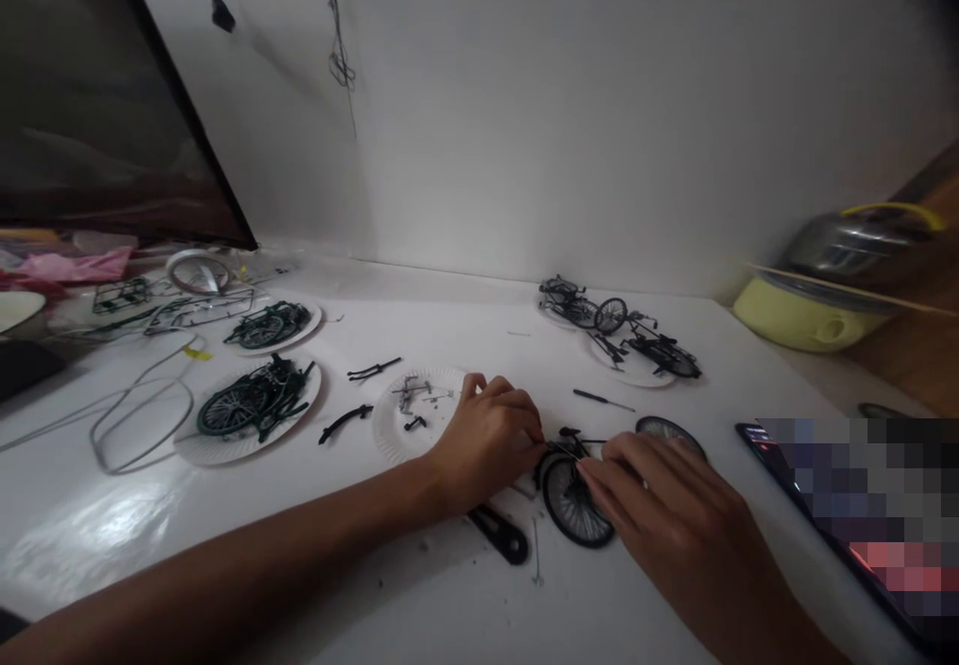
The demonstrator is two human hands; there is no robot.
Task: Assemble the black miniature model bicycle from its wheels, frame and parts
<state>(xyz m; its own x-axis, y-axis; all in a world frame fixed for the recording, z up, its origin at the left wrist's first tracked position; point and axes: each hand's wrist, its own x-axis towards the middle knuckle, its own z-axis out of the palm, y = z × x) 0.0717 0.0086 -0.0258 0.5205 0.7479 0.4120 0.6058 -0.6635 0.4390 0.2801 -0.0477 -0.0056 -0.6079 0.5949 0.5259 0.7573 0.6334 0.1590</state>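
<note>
A small black model bicycle (576, 505) stands tilted between my hands, its spoked wheel facing me. My left hand (494, 430) is closed, its fingertips at the left end of the bicycle's frame. From the other side my right hand (666, 505) pinches a thin, shiny metal piece (567, 452) against the bicycle; its exact kind is too small to tell. My fingers hide part of the frame. A black handle with a hole (509, 540) lies below my left wrist, and a thin metal rod (536, 550) lies beside it.
Paper plates hold small metal parts (416, 400) and dark model bicycles (259, 400). More model bicycles (663, 353) lie at the back right. A screwdriver (599, 399), loose black parts (345, 423), a phone-like screen (861, 525), a yellow pot (813, 311) and a monitor (97, 96) surround the workspace.
</note>
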